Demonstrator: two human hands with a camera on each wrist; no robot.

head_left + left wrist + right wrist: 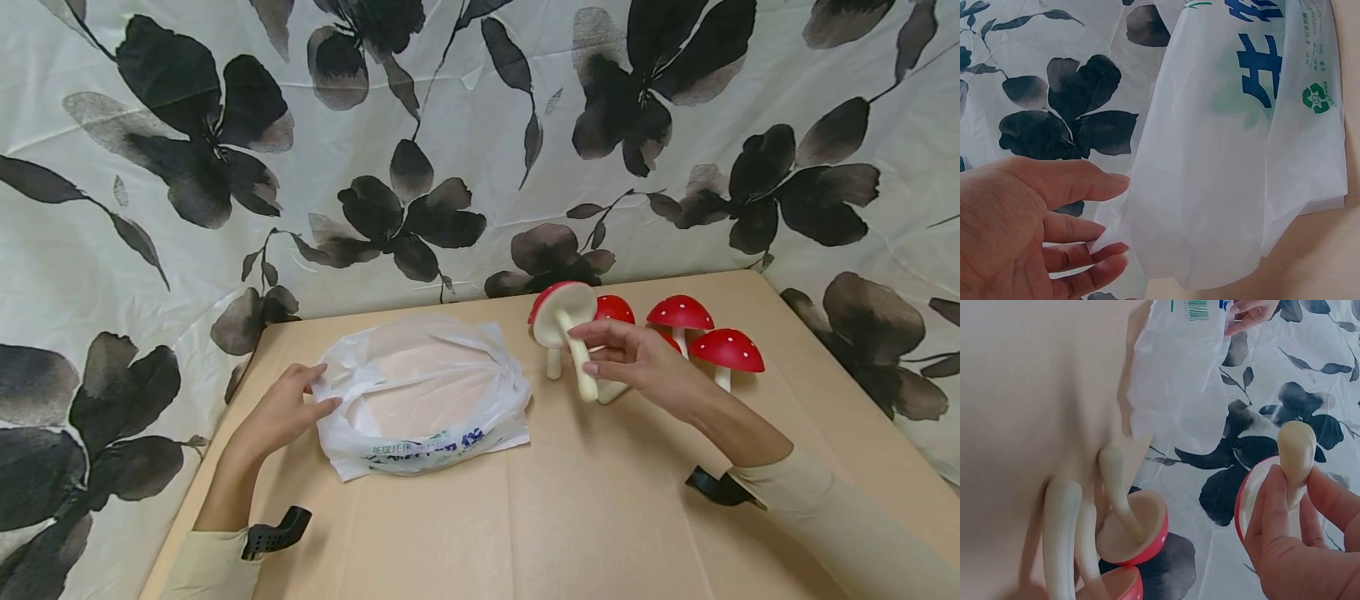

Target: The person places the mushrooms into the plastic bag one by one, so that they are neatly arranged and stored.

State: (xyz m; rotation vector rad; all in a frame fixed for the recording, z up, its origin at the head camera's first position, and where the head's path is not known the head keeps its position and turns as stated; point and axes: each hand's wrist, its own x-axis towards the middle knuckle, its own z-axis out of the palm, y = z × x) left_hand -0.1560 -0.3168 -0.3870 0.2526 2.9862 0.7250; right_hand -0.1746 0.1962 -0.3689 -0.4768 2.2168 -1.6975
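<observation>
Right grip (654, 367) in fingertip pinch.

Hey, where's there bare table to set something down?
Best bare patch: the table in front of the bag, between the sleeves. A smaller strip lies between the mushrooms and the table's right edge. It's crowded around the right hand, where mushrooms cluster; their gap to the bag is narrow.
</observation>
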